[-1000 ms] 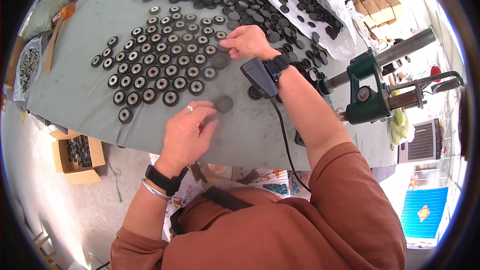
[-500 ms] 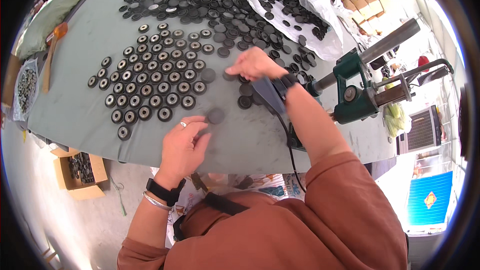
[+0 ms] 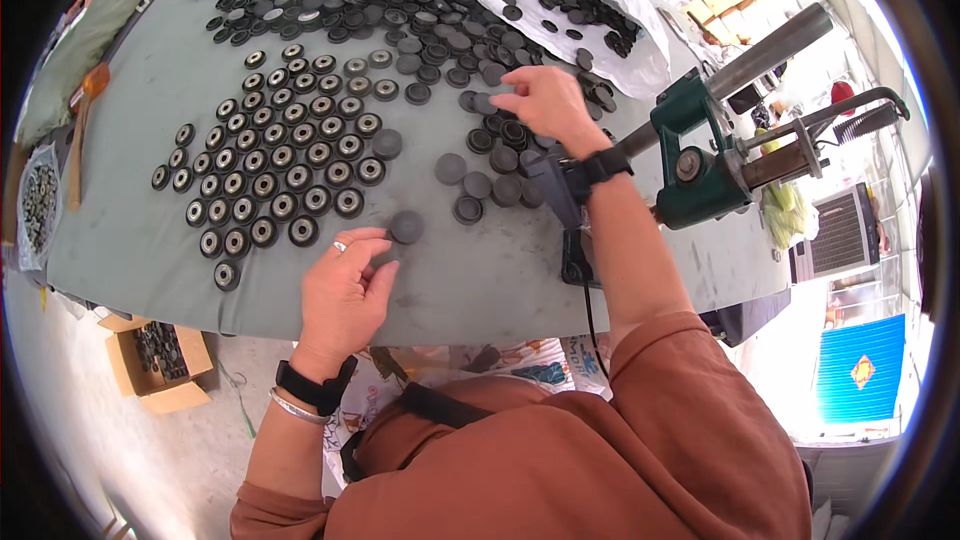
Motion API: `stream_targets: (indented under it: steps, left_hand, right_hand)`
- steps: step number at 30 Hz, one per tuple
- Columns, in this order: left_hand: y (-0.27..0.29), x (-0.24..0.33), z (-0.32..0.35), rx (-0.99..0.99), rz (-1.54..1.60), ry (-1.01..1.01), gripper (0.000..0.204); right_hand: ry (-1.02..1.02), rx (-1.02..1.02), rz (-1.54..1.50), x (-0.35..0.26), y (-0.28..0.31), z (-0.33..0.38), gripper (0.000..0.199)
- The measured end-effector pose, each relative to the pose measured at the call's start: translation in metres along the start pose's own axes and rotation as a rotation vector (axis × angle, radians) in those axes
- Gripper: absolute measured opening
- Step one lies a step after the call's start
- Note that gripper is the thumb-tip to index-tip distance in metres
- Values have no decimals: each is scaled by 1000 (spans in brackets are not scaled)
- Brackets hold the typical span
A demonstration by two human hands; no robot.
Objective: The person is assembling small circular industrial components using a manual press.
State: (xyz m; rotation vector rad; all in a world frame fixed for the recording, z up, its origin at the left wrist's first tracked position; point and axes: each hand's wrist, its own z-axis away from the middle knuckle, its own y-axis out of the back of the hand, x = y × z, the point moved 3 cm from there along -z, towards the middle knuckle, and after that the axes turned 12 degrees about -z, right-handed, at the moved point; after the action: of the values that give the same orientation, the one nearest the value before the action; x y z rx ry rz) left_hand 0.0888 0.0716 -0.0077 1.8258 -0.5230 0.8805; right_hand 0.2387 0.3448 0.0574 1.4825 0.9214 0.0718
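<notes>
My left hand (image 3: 346, 292) hovers low at the near side of the table with thumb and forefinger apart, its fingertip beside a single black round cap (image 3: 405, 227). Farther off to the right, my right hand (image 3: 552, 108) has its thumb at the edge of a dark cap (image 3: 484, 103), and its fingers are spread. Several loose caps (image 3: 477, 186) lie just nearer than it, some face up, some hollow side up. Left of both hands, black wheels with metal centres (image 3: 264, 185) stand in close rows; a plain cap (image 3: 386, 144) sits at their right edge.
A large heap of black caps (image 3: 370, 0) covers the far table, beside an opened white sack (image 3: 640, 50). The green lever press (image 3: 690, 160) stands at the right. A mallet (image 3: 82, 125) and a bag of small parts (image 3: 40, 200) lie at the left.
My right hand has let go of a cap near the wheels and moved away to the right, to the loose caps. My left hand stays beside its cap. The whole view has shifted slightly.
</notes>
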Motion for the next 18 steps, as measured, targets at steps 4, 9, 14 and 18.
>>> stream_targets:
  steps: [4,9,14,18]
  left_hand:
    - [2,1,1,15,-35,-16,20]
    - [0,5,-1,30,-23,-20,19]
    - [0,0,1,39,22,21,17]
    - [2,-1,1,31,2,-13,18]
  right_hand:
    - [134,-41,104,3,-35,-10,40]
    - [155,-276,164,5,-36,-26,43]
    - [-171,-301,-1098,-12,-24,-8,36]
    - [-165,-533,-1572,-21,-18,3,37]
